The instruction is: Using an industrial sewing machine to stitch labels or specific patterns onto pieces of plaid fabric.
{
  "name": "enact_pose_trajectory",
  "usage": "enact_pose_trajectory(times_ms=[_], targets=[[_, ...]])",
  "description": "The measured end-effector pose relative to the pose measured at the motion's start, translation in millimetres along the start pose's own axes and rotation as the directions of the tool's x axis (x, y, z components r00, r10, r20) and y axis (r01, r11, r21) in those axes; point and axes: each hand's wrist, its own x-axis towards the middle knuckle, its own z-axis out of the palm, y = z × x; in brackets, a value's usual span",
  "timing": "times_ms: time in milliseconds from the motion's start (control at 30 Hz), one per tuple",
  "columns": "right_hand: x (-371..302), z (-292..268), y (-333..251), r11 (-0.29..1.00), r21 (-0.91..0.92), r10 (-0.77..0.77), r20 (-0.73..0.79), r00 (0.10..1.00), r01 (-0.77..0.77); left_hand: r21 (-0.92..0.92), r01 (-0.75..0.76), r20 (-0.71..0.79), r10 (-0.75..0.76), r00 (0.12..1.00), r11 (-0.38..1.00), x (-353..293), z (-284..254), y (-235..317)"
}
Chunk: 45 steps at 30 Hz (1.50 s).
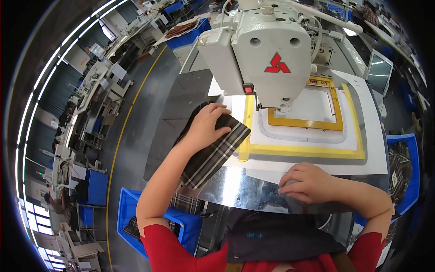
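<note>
Dark apron [290, 240] sits at six o'clock. Left hand [208, 124] covers plaid cloth [213, 158] on the table [253, 199], eight o'clock of the yellow frame [303, 123], thumb spread; whether it pinches, I cannot tell. Right hand [310, 183], half-curled, looks empty. The frame shows no plaid: this piece seems unstarted.
</note>
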Motion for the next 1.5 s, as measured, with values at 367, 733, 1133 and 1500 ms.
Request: enact_pose_trajectory(times_ms=[367, 733, 1133, 1500], targets=[[14, -10, 7, 0.954, 0.280, 0.098, 0.051, 0.994, -0.109, -0.262, 0.024, 0.625, 0.151, 0.766, 0.965, 55, -8, -37], [119, 8, 47, 0.876, -0.482, 0.084, 0.201, 0.976, 0.024, -0.237, 0.405, 0.376, -0.301, 0.876, 0.883, 63, 7, -42], [50, 2, 44, 0.839, -0.531, 0.074, -0.108, 0.991, -0.120, 0.021, -0.061, 0.139, 0.058, 0.989, 0.998, 94, 59, -36], [-52, -45, 31, 0.685, -0.660, 0.211, -0.225, 0.951, -0.308, -0.204, 0.325, 0.207, -0.284, 0.936, 0.924, 62, 72, -58]])
